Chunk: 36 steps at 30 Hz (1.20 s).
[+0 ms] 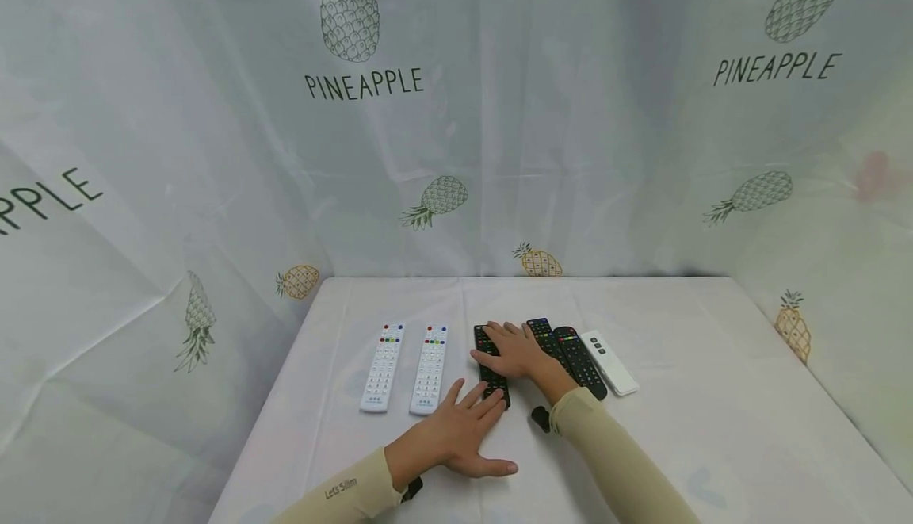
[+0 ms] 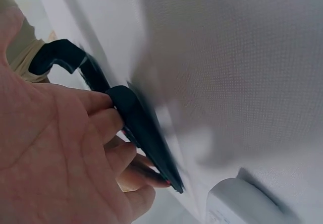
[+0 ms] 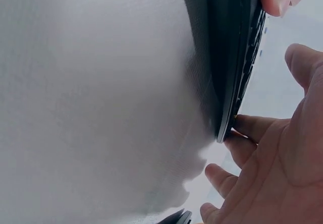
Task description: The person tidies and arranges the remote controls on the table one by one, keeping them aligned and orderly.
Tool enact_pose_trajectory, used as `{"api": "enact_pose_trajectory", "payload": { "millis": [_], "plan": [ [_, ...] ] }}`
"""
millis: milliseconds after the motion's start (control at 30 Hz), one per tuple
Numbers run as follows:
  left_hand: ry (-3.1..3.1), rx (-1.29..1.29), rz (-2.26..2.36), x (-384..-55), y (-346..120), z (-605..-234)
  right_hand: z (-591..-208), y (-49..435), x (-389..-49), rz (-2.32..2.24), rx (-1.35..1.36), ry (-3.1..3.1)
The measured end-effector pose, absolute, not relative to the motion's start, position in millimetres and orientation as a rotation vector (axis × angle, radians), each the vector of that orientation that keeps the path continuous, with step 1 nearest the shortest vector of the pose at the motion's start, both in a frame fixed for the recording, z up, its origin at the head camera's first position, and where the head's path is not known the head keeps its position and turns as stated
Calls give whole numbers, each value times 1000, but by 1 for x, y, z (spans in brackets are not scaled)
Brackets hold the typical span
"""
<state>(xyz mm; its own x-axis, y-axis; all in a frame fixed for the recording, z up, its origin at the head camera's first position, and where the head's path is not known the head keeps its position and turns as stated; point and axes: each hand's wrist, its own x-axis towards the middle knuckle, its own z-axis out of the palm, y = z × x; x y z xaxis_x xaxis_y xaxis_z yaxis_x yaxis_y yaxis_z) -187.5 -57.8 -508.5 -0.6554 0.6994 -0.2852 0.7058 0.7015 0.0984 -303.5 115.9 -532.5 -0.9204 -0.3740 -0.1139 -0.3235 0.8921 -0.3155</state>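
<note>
A black remote control [image 1: 492, 385] lies lengthwise on the white-covered table, between the white remotes and another group of remotes. My left hand [image 1: 456, 433] is spread with straight fingers, its fingertips at the remote's near end. Over the far half reaches my right hand [image 1: 515, 352], fingers extended and partly covering the buttons. In the left wrist view, the fingertips meet the side and near end of the black remote [image 2: 144, 128]. From the right wrist, the black remote [image 3: 227, 57] shows edge-on, with right fingertips [image 3: 247, 125] touching its far end.
To the left, two white remotes [image 1: 382, 368] [image 1: 429, 369] lie side by side. Right of the hands are two more black remotes [image 1: 542, 335] [image 1: 581, 361] and a slim white remote [image 1: 609, 362], all slanted. A pineapple-print curtain [image 1: 499, 128] hangs behind the table [image 1: 685, 349].
</note>
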Motion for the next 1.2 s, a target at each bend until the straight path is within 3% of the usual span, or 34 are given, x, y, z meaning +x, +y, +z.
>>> {"api": "enact_pose_trajectory", "payload": {
  "millis": [1200],
  "plan": [
    [2607,1063,37,-180,-76,-501,-538,118,-294,-462,-566,2925]
  ]
}}
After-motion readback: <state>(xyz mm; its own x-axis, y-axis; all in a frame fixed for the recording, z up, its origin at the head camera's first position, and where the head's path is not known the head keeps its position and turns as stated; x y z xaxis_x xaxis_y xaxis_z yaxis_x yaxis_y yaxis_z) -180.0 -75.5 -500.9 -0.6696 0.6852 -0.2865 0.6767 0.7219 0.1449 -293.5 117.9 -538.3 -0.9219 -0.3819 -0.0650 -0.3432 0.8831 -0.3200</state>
